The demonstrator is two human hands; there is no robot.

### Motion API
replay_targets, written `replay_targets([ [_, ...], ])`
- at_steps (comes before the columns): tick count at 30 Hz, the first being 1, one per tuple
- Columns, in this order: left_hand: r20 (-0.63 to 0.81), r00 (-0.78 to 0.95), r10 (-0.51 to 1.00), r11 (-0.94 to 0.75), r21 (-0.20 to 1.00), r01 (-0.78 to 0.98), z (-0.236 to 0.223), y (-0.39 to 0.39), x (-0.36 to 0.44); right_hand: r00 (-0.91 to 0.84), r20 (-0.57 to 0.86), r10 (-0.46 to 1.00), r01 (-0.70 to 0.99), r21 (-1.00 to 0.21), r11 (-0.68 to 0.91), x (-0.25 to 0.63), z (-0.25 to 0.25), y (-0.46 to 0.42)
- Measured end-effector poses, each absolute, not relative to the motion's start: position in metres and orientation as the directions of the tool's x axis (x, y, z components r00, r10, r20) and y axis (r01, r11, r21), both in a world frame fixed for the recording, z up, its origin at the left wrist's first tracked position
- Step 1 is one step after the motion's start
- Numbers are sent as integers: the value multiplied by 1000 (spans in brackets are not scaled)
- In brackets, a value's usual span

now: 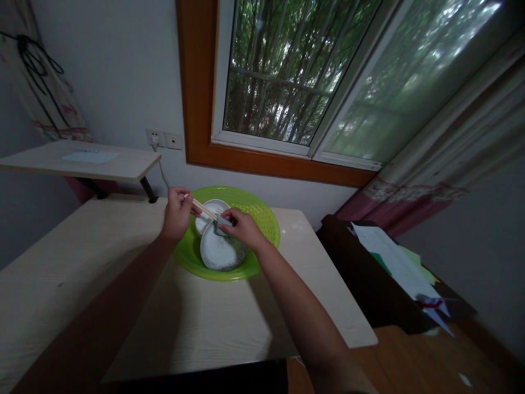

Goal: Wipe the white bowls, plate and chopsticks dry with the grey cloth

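A green plastic basin (262,210) sits on the light wooden table (197,323) near the wall. Inside it lie two white dishes, a larger plate (217,254) in front and a smaller bowl (205,216) behind. My left hand (177,212) is closed round a pair of wooden chopsticks (204,209), which slant down over the dishes. My right hand (243,227) is closed over the far ends of the chopsticks, pinching a small greyish cloth or sponge (224,222) against them above the plate.
A raised side shelf (82,161) stands at the back left with a wall socket (164,139) beside it. A window (287,76) is behind the basin. A dark cabinet (369,273) with papers (397,262) stands right of the table, curtain behind it.
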State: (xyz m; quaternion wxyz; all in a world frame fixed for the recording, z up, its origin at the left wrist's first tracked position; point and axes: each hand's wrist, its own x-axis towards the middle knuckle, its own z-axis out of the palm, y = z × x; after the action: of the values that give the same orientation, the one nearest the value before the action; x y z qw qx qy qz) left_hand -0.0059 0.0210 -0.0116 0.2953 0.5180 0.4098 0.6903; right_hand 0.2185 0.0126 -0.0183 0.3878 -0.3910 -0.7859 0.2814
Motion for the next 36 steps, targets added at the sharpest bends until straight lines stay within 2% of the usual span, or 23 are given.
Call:
replay_targets([
  [5, 441, -172, 881, -453, 891, -33, -9, 17, -1, -395, 387, 833, 342, -780, 525, 218, -16, 11],
  [11, 402, 158, 902, -398, 916, -58, -12, 13, 7, -396, 406, 824, 314, -783, 536, 217, -13, 8],
  [14, 405, 195, 894, -404, 914, -46, -13, 13, 8, -385, 418, 823, 302, -785, 540, 217, -12, 7],
  [17, 425, 112, 898, -423, 905, -39, -13, 15, 6, -371, 410, 833, 288, -802, 524, 216, -12, 8],
  [23, 497, -345, 796, -514, 857, 50, -6, 18, -5, -373, 392, 841, 299, -808, 508, 216, -13, 9],
  [26, 507, -380, 773, -507, 855, 109, -5, 17, -8, -382, 385, 840, 315, -801, 510, 217, -13, 9],
  [30, 532, -247, 810, -514, 847, 138, -7, 16, -5, -381, 356, 853, 327, -811, 484, 218, -14, 9],
  [36, 443, 118, 888, -455, 886, 93, -11, 12, 7, -383, 367, 848, 290, -824, 487, 216, -12, 8],
])
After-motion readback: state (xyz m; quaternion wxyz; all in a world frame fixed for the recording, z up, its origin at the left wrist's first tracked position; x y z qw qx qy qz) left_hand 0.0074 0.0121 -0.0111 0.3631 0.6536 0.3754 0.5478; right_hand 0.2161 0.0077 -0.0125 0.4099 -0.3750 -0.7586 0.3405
